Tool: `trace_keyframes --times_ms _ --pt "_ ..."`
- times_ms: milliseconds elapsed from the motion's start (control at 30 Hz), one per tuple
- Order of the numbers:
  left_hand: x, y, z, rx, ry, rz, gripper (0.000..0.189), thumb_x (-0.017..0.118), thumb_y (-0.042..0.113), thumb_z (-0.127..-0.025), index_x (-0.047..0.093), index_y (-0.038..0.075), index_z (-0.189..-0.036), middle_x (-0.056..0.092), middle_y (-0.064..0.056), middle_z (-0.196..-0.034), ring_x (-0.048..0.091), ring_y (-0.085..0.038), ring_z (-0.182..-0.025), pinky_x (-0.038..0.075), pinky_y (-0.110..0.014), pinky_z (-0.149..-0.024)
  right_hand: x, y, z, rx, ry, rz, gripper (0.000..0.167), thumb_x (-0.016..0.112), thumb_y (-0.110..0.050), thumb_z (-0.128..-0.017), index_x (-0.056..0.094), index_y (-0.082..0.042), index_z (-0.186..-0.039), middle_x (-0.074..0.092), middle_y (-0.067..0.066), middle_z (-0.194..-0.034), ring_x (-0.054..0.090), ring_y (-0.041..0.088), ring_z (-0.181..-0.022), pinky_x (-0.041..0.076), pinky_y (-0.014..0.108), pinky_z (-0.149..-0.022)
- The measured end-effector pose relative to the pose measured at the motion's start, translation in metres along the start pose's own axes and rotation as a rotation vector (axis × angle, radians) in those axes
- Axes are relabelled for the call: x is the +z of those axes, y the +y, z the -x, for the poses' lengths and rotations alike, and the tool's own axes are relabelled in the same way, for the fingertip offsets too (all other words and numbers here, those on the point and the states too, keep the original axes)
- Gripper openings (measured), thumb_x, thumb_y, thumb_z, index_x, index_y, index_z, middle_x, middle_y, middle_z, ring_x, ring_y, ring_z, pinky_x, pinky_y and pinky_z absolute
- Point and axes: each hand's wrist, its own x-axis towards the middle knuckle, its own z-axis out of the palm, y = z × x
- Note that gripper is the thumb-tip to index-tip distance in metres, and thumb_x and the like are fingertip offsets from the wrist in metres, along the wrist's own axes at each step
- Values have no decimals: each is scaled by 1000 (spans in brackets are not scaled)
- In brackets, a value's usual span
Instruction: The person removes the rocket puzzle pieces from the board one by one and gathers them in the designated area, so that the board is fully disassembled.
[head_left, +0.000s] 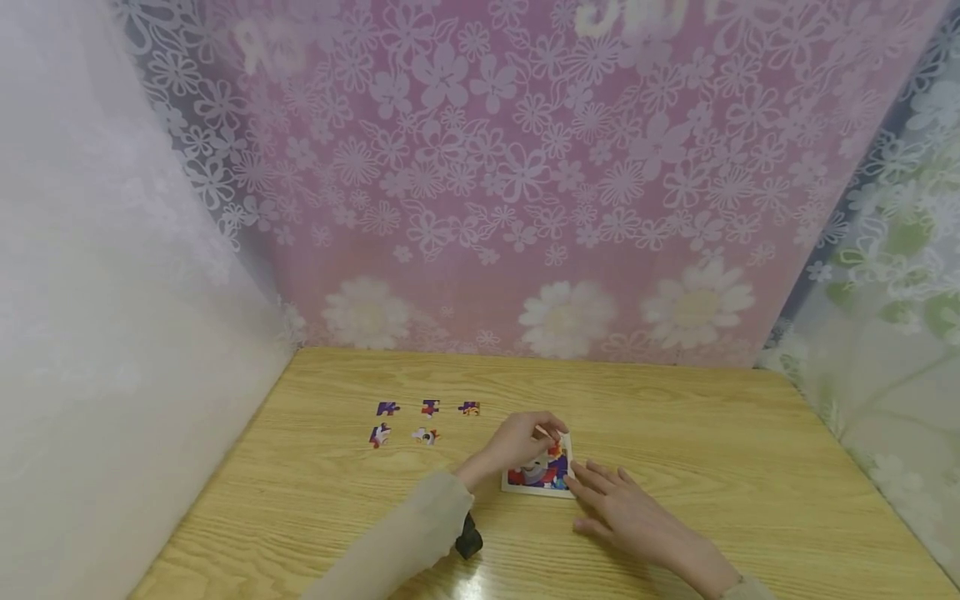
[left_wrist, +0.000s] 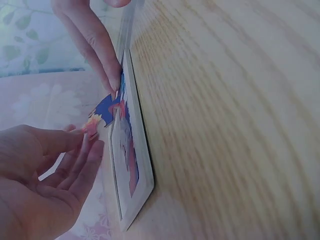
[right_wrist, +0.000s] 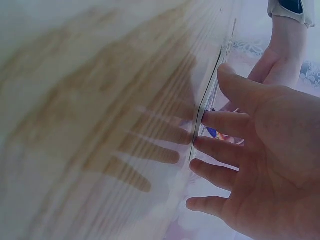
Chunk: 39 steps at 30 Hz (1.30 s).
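Observation:
My left hand (head_left: 523,440) pinches a jigsaw puzzle piece (left_wrist: 102,111) between thumb and fingers. The piece is blue with red and yellow. It is tilted over the puzzle's far part, its lower edge at the picture; I cannot tell whether it touches. A shallow white-rimmed puzzle tray (head_left: 538,492) lies flat on the table, holding a partly assembled colourful picture (head_left: 536,472). The left hand hides its upper left area. My right hand (head_left: 630,510) has its fingers extended, with the fingertips (right_wrist: 199,143) against the tray's right edge.
Several loose puzzle pieces lie left of the tray in two rows, among them a purple one (head_left: 387,408) and a white one (head_left: 426,436). A black device (head_left: 469,537) sits at the left wrist. The wooden table (head_left: 675,417) meets a flowered pink curtain (head_left: 480,250) behind.

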Motion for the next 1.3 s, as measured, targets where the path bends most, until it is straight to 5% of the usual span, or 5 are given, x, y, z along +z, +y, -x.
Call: trace_keyframes --times_ms 200,567,1300 --pt "5 0 -2 -17 40 48 22 68 7 -98 72 13 -118 71 3 -101 67 -5 -88 55 -18 -71 1 1 0 -12 9 23 59 57 -43 -102 55 0 -144 48 24 -150 45 49 -136 38 75 -99" --pt "6 0 2 -22 -10 13 14 74 14 -94 76 14 -108 74 6 -93 65 1 -77 53 -16 -68 -1 -1 0 -6 6 19 60 58 -43 -101 56 1 -142 48 26 -150 45 50 -136 37 75 -99" --pt "-1 -11 5 -86 2 134 14 68 15 -99 77 14 -109 74 7 -90 67 -4 -73 56 -21 -64 1 -1 -1 -15 26 68 57 60 -40 -101 58 1 -140 50 25 -148 48 48 -134 38 74 -99"
